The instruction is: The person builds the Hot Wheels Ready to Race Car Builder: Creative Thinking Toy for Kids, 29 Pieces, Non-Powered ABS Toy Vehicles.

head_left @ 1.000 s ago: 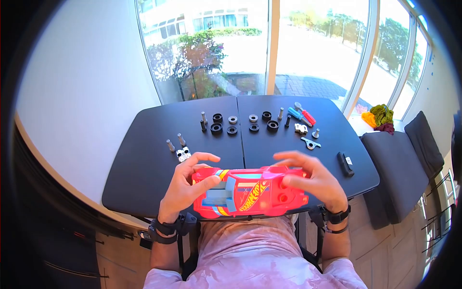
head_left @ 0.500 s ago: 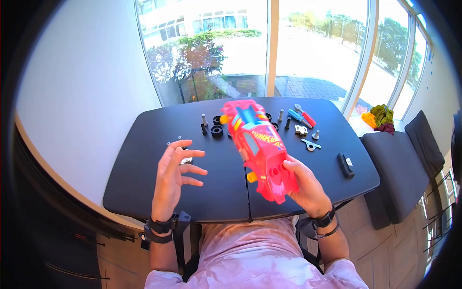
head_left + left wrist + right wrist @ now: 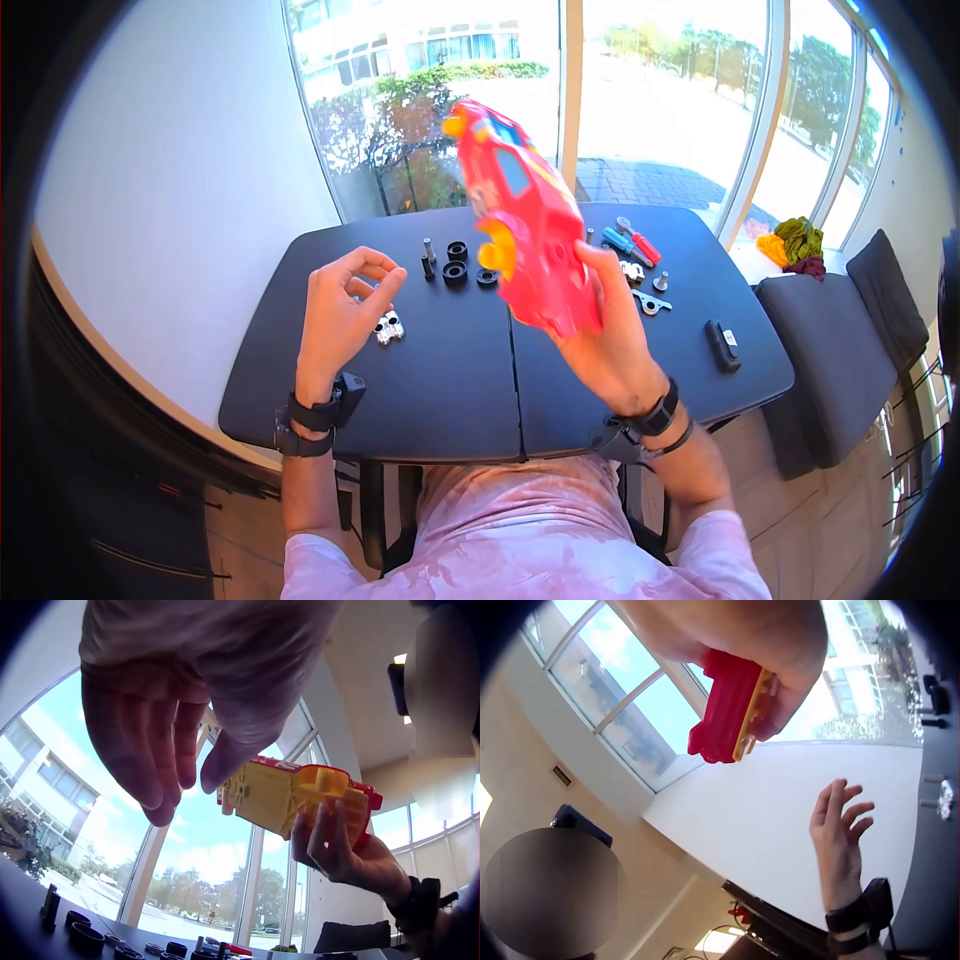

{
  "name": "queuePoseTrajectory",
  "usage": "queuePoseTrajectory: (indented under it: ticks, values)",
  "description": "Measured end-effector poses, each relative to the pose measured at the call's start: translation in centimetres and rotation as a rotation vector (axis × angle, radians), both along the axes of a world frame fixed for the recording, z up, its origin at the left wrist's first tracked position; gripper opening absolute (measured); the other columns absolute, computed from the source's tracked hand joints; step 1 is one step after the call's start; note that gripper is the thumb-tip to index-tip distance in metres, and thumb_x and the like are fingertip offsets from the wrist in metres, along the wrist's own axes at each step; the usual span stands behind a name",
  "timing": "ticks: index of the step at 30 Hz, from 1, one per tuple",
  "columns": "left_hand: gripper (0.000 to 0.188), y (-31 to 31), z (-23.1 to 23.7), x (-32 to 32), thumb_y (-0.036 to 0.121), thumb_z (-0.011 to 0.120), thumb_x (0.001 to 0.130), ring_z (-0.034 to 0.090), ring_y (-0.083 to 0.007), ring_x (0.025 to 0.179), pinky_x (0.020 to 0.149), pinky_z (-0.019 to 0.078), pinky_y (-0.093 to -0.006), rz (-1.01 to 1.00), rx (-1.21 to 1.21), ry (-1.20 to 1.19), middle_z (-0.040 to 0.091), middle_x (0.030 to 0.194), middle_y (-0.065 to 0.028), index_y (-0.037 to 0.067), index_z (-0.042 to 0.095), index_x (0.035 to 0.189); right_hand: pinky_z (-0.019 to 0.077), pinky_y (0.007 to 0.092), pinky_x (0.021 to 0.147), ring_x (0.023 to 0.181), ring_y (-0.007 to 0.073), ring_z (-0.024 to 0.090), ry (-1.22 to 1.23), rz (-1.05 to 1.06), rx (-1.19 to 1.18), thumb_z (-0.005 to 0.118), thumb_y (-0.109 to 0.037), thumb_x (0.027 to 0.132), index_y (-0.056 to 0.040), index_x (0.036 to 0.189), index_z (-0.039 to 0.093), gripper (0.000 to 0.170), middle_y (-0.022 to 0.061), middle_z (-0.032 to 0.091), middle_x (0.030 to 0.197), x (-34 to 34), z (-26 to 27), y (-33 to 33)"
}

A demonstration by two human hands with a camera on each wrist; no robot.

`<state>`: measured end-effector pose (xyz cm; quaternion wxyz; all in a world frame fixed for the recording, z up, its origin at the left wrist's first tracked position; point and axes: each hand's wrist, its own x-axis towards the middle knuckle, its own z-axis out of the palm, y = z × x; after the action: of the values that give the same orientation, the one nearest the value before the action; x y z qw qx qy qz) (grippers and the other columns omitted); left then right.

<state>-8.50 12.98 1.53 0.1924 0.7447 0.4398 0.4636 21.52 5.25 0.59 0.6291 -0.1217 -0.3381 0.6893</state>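
A red toy car body [image 3: 530,225] with yellow parts is held up in the air over the table, its front half against the window in the head view. My right hand [image 3: 618,345] grips it by its near end, thumb on the red side. From the left wrist view the car's yellow underside [image 3: 262,799] shows, with the right fingers [image 3: 337,832] spread against it. My left hand [image 3: 345,305] hovers above the left of the table, fingers loosely bent, holding nothing. Just beyond it lies a silver engine-like piece [image 3: 390,326], partly hidden by the fingers.
On the black table [image 3: 430,400] stand several black rings [image 3: 455,272] and bolts [image 3: 428,250]. To the right lie a blue screwdriver [image 3: 617,239], a red-handled tool [image 3: 644,250], a grey plate [image 3: 652,303] and a black case [image 3: 722,346]. A dark cushioned seat [image 3: 825,360] stands beside the table.
Both hands held the car level at first; the left hand let go and drew left. My right hand swung the car upright, then raised and tilted it further toward the window.
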Motion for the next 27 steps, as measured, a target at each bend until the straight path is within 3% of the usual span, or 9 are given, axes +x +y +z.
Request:
queuePoseTrajectory:
  ticks: [6,9,12,15,22,27]
  values:
    - [0.017,1.5,0.5,0.4,0.018,0.083,0.104,0.078,-0.0109,0.068,0.058,0.0556,-0.0225,-0.007,0.01,0.052,0.078,0.085,-0.0032,0.001,0.079,0.105,0.0586,0.0406,0.11,0.131,0.0197,0.071,-0.223,-0.087,0.118,0.061,-0.034,0.118,-0.0057,0.141,0.059,0.037,0.0081,0.072,0.14,-1.7,7.2,2.1]
    - [0.017,2.2,0.5,0.7,0.017,0.083,0.104,0.078,-0.0111,0.067,0.057,0.0548,-0.0225,-0.033,0.005,0.035,0.08,0.086,-0.0038,0.001,0.079,0.105,0.0598,0.0343,0.107,0.124,0.0165,0.075,-0.158,-0.134,0.151,0.063,-0.039,0.117,-0.0047,0.143,0.059,0.044,0.0089,0.075,0.14,-2.0,8.0,3.5]
    - [0.017,3.0,0.4,1.0,0.017,0.083,0.103,0.078,-0.0115,0.066,0.057,0.0544,-0.0227,-0.054,-0.043,0.061,0.08,0.087,-0.0046,0.0,0.08,0.104,0.0599,0.0399,0.108,0.133,0.0196,0.07,-0.115,-0.126,0.132,0.06,-0.032,0.117,-0.0079,0.142,0.058,0.034,0.0101,0.069,0.144,-1.1,5.7,5.4]
    - [0.018,4.2,0.0,1.3,0.017,0.083,0.102,0.079,-0.0128,0.067,0.059,0.0557,-0.0242,-0.07,-0.055,0.133,0.081,0.088,-0.006,-0.001,0.08,0.102,0.0594,0.0404,0.11,0.134,0.0196,0.069,-0.117,-0.217,0.079,0.059,-0.029,0.117,-0.0061,0.148,0.056,0.038,0.01,0.068,0.146,-0.6,2.6,5.4]
    - [0.019,9.1,-4.1,2.8,0.017,0.085,0.098,0.081,-0.0185,0.066,0.063,0.0604,-0.0312,-0.085,0.027,0.304,0.084,0.089,-0.0104,-0.001,0.081,0.101,0.057,0.0414,0.116,0.138,0.02,0.067,-0.002,-0.146,0.003,0.057,-0.024,0.116,-0.0077,0.161,0.049,0.048,0.0098,0.066,0.151,1.2,-3.5,3.1]
    - [0.02,11.4,-7.7,3.6,0.021,0.086,0.095,0.082,-0.0309,0.089,0.084,0.0635,-0.0418,-0.028,0.091,0.489,0.083,0.095,-0.0124,0.002,0.081,0.1,0.0563,0.0433,0.118,0.142,0.0216,0.064,-0.066,-0.224,-0.022,0.055,-0.019,0.113,-0.0102,0.165,0.045,0.054,0.0109,0.061,0.157,1.0,-6.1,2.6]
